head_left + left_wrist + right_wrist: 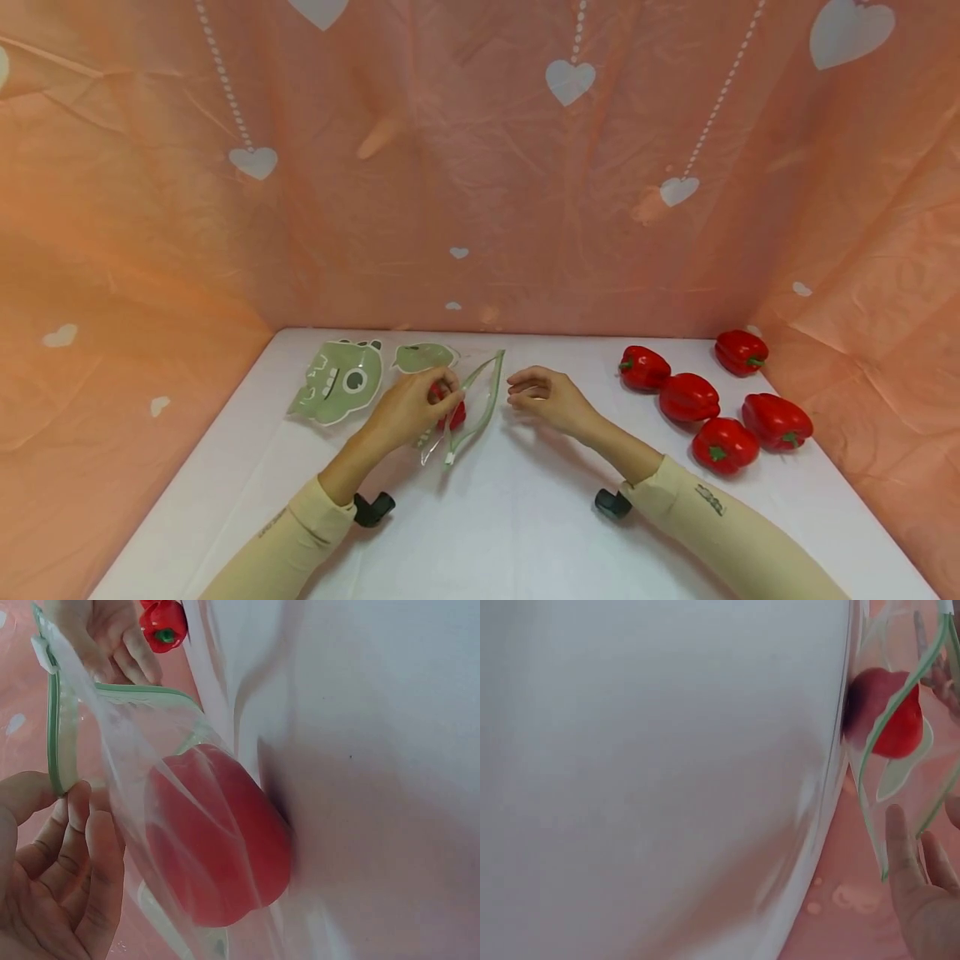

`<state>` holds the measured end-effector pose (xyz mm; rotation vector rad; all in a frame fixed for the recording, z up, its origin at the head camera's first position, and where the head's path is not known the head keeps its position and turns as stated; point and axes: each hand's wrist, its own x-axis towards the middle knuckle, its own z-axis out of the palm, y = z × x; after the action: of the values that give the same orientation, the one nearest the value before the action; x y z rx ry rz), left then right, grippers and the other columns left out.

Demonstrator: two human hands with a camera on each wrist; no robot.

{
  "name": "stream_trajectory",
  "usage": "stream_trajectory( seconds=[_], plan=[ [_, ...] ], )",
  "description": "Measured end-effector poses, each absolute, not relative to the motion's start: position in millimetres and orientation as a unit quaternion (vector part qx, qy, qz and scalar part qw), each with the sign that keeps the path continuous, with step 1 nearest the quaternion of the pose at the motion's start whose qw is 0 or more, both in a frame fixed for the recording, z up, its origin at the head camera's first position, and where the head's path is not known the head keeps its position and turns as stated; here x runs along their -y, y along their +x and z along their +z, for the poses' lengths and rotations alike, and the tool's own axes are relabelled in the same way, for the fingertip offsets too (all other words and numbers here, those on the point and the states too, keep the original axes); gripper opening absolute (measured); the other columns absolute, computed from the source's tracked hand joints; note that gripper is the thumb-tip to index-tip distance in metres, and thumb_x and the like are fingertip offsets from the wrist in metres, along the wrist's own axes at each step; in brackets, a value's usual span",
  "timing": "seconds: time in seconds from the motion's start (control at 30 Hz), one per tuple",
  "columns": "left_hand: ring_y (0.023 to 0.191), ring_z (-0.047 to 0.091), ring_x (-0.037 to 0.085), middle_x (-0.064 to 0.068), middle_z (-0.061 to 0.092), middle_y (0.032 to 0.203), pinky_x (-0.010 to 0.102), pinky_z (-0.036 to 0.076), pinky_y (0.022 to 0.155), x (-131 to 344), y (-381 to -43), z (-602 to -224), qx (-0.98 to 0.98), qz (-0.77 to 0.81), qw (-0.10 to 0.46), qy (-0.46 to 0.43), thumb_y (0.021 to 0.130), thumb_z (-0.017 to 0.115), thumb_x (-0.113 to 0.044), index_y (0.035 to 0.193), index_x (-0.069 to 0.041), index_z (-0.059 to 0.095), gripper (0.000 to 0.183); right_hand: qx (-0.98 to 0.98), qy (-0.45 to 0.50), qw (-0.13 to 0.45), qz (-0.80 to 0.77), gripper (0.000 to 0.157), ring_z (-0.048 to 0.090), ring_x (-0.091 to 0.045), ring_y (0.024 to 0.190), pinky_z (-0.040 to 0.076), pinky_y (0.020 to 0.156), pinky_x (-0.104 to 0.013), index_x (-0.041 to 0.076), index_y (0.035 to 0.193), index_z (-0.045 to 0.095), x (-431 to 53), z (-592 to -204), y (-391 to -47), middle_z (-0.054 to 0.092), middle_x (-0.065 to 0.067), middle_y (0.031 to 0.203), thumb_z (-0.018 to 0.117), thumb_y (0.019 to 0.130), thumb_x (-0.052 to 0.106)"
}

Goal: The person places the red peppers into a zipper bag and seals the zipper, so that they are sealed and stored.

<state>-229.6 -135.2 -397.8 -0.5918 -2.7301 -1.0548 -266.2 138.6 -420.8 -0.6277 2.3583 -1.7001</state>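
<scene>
A clear zip bag [491, 407] with a green-edged mouth and green printing stands at the table's middle, its mouth gaping to the right. Inside lies a red bell pepper [217, 840], seen through the plastic in the left wrist view. My left hand [408, 408] pinches the mouth's edge between thumb and fingers, beside a white slider [45, 656]. To the right of the mouth, my right hand [551, 400] holds nothing, its fingers loosely bent towards the bag. The right wrist view shows the pepper [896, 724] through the open mouth.
Another green cartoon-face bag [345, 379] lies flat at the back left. Several red bell peppers [690, 397] sit on the right of the white table [487, 533]. An orange curtain [480, 208] with hearts surrounds the back and sides.
</scene>
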Motion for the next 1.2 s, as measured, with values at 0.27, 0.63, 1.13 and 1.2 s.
stream_trajectory(
  seconds=[0.27,0.63,1.13,1.2],
  plan=[
    [0.071,0.06,0.005,-0.012,0.068,0.081,0.032,0.049,0.07,136.4,-230.8,-398.3,0.911,-0.351,0.08,-0.199,0.1,0.078,-0.022,0.097,-0.02,0.069,0.01,-0.817,-0.233,0.05,-0.525,0.032,0.073,-0.036,0.113,0.055,0.09,-0.018,-0.007,0.128,0.067,-166.3,-416.6,-261.2,0.071,-0.03,0.123,0.075,0.099,0.004],
    [0.073,0.061,0.006,-0.012,0.069,0.082,0.032,0.05,0.072,137.7,-229.8,-395.9,0.909,-0.354,0.077,-0.206,0.101,0.077,-0.023,0.098,-0.019,0.069,0.009,-0.848,-0.234,0.012,-0.476,0.034,0.073,-0.034,0.111,0.06,0.096,-0.034,-0.003,0.13,0.067,-208.4,-409.3,-254.5,0.071,-0.027,0.123,0.077,0.099,0.008],
    [0.076,0.063,0.007,-0.011,0.07,0.084,0.034,0.052,0.074,138.7,-230.4,-395.5,0.911,-0.35,0.077,-0.203,0.101,0.077,-0.023,0.099,-0.019,0.07,0.009,-0.905,-0.175,-0.056,-0.384,0.045,0.071,-0.039,0.116,0.057,0.099,-0.053,0.0,0.136,0.065,-261.8,-384.6,-238.5,0.071,-0.021,0.129,0.081,0.097,0.014],
    [0.077,0.063,0.007,-0.011,0.07,0.085,0.034,0.052,0.074,138.9,-230.6,-395.6,0.912,-0.349,0.076,-0.202,0.101,0.077,-0.024,0.099,-0.019,0.07,0.008,-0.907,-0.168,-0.058,-0.381,0.047,0.071,-0.039,0.116,0.059,0.097,-0.048,-0.001,0.138,0.064,-268.3,-381.8,-237.5,0.07,-0.023,0.131,0.081,0.097,0.016]
  ],
)
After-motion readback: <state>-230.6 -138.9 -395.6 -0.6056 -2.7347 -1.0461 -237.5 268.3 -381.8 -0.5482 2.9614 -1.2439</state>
